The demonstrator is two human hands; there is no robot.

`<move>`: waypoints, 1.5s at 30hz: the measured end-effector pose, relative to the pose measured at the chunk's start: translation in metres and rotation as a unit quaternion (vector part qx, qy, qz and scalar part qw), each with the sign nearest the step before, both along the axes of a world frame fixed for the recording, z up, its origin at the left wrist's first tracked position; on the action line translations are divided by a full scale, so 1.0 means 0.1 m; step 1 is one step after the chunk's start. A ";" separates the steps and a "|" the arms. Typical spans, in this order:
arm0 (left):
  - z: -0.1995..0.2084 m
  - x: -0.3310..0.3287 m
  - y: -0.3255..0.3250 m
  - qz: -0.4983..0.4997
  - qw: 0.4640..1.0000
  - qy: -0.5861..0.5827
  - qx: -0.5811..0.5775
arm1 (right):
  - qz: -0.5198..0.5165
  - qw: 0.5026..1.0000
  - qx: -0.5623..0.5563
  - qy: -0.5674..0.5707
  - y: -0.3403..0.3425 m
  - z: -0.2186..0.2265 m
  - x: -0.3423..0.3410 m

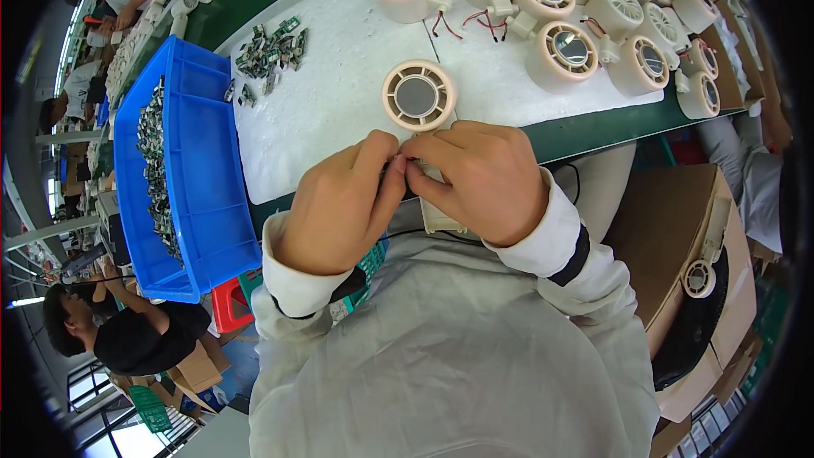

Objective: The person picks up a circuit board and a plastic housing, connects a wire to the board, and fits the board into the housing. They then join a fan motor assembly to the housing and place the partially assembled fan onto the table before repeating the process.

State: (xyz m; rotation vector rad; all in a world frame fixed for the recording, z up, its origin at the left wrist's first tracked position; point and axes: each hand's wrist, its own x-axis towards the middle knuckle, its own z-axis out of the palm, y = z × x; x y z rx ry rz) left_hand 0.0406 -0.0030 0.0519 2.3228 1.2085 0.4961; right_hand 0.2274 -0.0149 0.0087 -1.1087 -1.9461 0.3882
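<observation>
My left hand (339, 195) and my right hand (483, 174) meet at the front of the white work surface, fingertips pinched together. Whatever lies between the fingertips is too small and covered to make out. Just beyond them a cream handheld fan (416, 95) lies with its round head away from me, a dark grey disc in its middle. Its pale handle (438, 217) comes out below my right hand, over the table's near edge; the stretch between is mostly covered by my fingers.
A blue bin (202, 161) of small circuit boards (155, 170) stands at left. Loose circuit boards (271, 53) lie at the far left of the white sheet (339, 42). Several cream fan heads (562, 55) with red and black wires crowd the far right. A cardboard box (670, 220) stands at right.
</observation>
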 end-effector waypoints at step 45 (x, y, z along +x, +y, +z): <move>-1.04 0.10 -0.61 -0.082 0.987 -0.005 -0.135 | 0.068 0.992 -0.041 0.097 0.06 -0.15 0.40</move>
